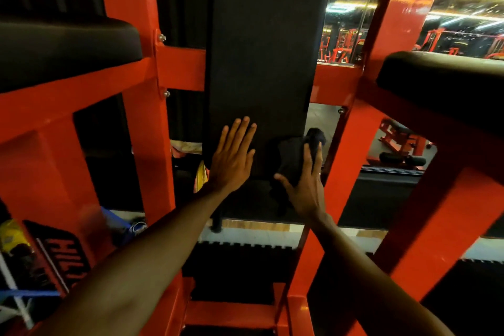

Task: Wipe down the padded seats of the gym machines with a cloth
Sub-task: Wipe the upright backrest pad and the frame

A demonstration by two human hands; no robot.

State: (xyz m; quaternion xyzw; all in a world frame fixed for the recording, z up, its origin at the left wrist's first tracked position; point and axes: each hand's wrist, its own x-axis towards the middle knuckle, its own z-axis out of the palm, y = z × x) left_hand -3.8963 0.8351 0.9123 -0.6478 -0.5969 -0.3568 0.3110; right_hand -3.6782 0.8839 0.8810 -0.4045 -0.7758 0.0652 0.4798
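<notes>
Nearest, my left hand [233, 155] lies flat, fingers straight, at seven o'clock on the tall black padded backrest [261, 49]; my right hand [305, 188] grips the crumpled black cloth [293, 155] at five o'clock.

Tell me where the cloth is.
Head view: the cloth is in the right hand, pressed against the lower right corner of the central black pad, beside the left hand.
</notes>
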